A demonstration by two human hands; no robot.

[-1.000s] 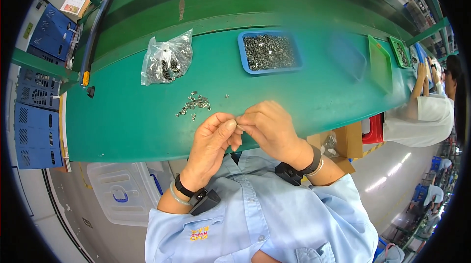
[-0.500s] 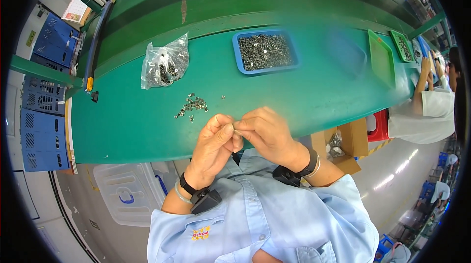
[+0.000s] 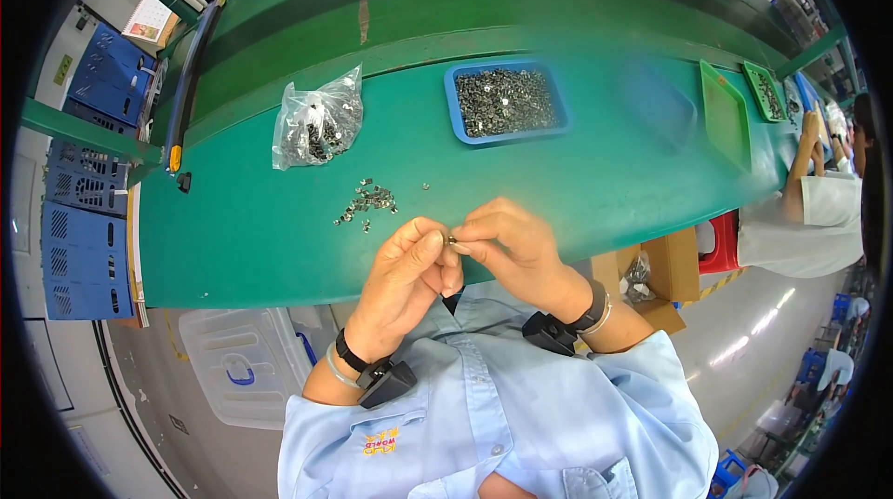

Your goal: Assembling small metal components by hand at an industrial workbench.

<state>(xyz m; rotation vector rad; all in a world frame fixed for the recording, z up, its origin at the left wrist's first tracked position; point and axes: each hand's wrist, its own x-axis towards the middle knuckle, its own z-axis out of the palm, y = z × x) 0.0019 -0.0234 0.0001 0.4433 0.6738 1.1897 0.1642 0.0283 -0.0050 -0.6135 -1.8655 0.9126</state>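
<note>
Fingertips of my left hand (image 3: pixel 406 268) and my right hand (image 3: pixel 510 243) meet at the near edge of the green table. Between them is a small dark metal part (image 3: pixel 451 239), pinched from both sides; its exact shape is too small to make out. Beyond my left hand lies a loose scatter of small metal pieces (image 3: pixel 369 201), with a single piece (image 3: pixel 425 186) apart to its right. A clear plastic bag (image 3: pixel 318 118) of similar pieces sits farther back. Right of the bag, a blue tray (image 3: pixel 472 138) is filled with small metal parts.
An upright-looking green tray (image 3: pixel 725 118) and a smaller green tray (image 3: pixel 765 93) of parts are at the right. A co-worker in white (image 3: pixel 831 220) works there. Under the table are an opened cardboard box (image 3: pixel 672 266) and a clear lidded bin (image 3: pixel 244 364). Blue crates (image 3: pixel 86 262) stack at left.
My fingertips have shifted slightly, and the dark part between them shows more plainly. The view has moved a little; the table's contents are otherwise the same.
</note>
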